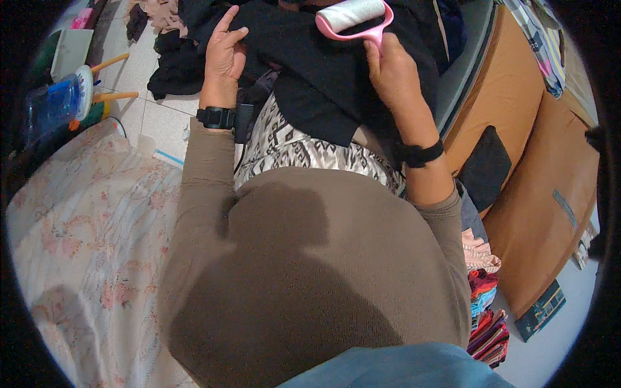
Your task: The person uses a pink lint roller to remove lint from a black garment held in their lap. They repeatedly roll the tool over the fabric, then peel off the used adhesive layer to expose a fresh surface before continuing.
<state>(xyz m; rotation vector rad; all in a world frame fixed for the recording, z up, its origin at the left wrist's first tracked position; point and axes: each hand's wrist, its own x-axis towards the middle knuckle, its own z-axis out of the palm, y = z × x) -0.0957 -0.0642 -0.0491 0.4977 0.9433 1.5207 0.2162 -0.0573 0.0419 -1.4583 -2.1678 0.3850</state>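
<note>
Black cloth [310,84] lies over my lap and spreads toward the top edge. My right hand [396,68] is closed around the handle of a lint roller [352,16], which has a pink frame and a pale, whitish roll. The roller sits above the cloth; whether it touches the fabric I cannot tell. On the left edge of the cloth is my left hand [226,55], with index finger and thumb stretched apart and nothing visible in it. Under the cloth shows patterned black-and-white fabric [278,139] on my legs.
Dark clothes [178,68] lie on the tiled floor at far left. Beside them stand a blue clear container [55,107] and a white round piece with wooden legs. A floral sheet [97,246] covers the left. Orange-brown panels [550,200] and folded clothes [488,323] are at right.
</note>
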